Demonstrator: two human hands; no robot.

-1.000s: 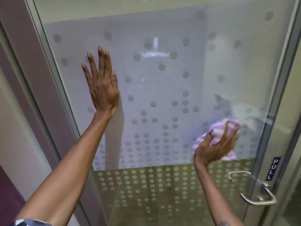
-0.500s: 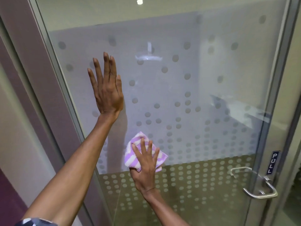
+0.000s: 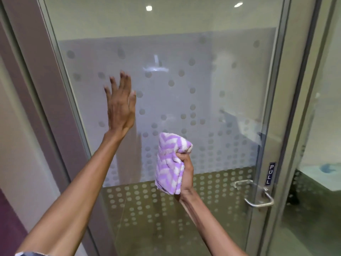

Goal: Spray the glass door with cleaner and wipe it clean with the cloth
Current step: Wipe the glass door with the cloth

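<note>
Since half a second ago the right hand (image 3: 185,170) has bunched the purple-and-white cloth (image 3: 170,163) into a closed fist near the middle of the glass door (image 3: 212,85). Left hand (image 3: 120,106) is open, fingers spread, near the door's left edge.

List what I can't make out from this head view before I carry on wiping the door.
- Left hand: motion-blurred; contact with the glass door unclear.
- Cloth: bunched in the right hand; whether it touches the glass can't be told.
- Spray bottle: not in view.
- Streaks or spray: hidden by frosting and reflections.
- Door bottom: cut off by the lower edge.
</note>
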